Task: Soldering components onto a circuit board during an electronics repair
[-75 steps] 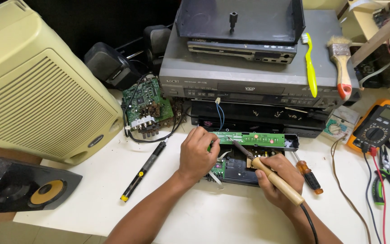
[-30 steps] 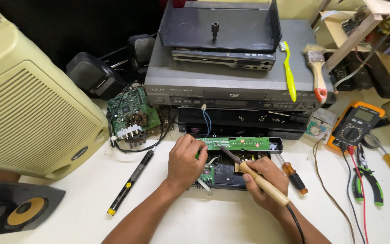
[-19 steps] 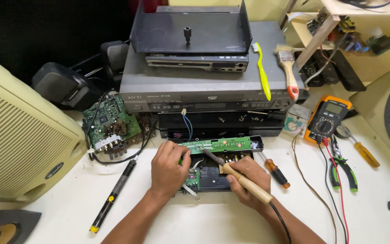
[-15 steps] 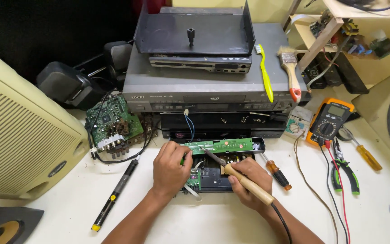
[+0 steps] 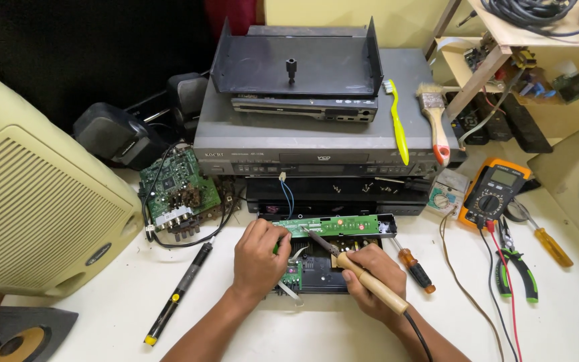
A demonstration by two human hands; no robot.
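Right hand (image 5: 370, 278), fingers clamped on a wooden-handled soldering iron (image 5: 360, 275), tip on the green circuit board (image 5: 333, 226). Left hand (image 5: 257, 258), fingers closed, steadies that board's left end. Board sits on the desk (image 5: 135, 295), before stacked disc players (image 5: 316, 144).

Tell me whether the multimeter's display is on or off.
Cannot tell. The orange multimeter lies face up right of the right hand, leads plugged in, but its pale screen is too small to show any reading.

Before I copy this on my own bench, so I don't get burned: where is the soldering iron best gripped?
By the wooden handle, from its cord end, as the right hand holds the soldering iron. The bare metal tip points forward and down onto the green circuit board, so fingers belong well behind it. The left hand steadies the board's left end.
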